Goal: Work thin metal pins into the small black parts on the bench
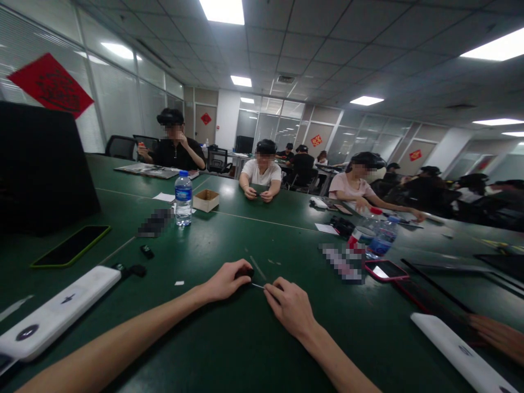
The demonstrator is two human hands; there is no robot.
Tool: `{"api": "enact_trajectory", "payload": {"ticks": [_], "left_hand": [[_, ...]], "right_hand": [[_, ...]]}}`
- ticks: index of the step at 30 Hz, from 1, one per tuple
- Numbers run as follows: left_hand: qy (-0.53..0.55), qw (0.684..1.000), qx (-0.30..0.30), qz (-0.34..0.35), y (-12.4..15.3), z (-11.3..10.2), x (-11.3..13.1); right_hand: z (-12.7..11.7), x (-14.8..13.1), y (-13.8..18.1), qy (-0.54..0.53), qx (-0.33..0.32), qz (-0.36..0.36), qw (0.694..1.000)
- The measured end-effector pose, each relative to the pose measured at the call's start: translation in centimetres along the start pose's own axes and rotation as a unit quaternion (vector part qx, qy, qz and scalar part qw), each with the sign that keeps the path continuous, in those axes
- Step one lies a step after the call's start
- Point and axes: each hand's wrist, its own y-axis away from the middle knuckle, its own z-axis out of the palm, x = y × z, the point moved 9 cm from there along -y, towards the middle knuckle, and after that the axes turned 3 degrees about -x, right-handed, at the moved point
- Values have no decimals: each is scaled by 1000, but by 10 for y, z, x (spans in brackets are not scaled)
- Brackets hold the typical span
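Low over the green table (229, 338), my left hand (227, 281) has its fingers closed around a small black piece (249, 272), most of which the fingers hide. My right hand (291, 305) pinches a thin metal rod (257, 286); it looks like a slim tool, but its handle is hidden in the fingers. The rod's far end points at the black piece, and I cannot tell whether the two touch. Left of my left hand lie a small white scrap (179, 283) and a small black part (146, 251).
A water bottle (183, 199) and an open cardboard box (206, 200) stand ahead on the left. White devices (61, 311) lie at both sides, with a phone (71, 245) on the left. More bottles (382, 237) and a pink-edged phone (386, 271) are right. Another person's hand (497, 333) is at far right.
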Motion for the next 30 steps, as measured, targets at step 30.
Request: {"api": "enact_trajectory", "payload": {"ticks": [30], "left_hand": [[0, 1000, -7, -17, -1, 1, -2]], "right_hand": [[-1, 0, 0, 3, 3, 5, 1000]]}}
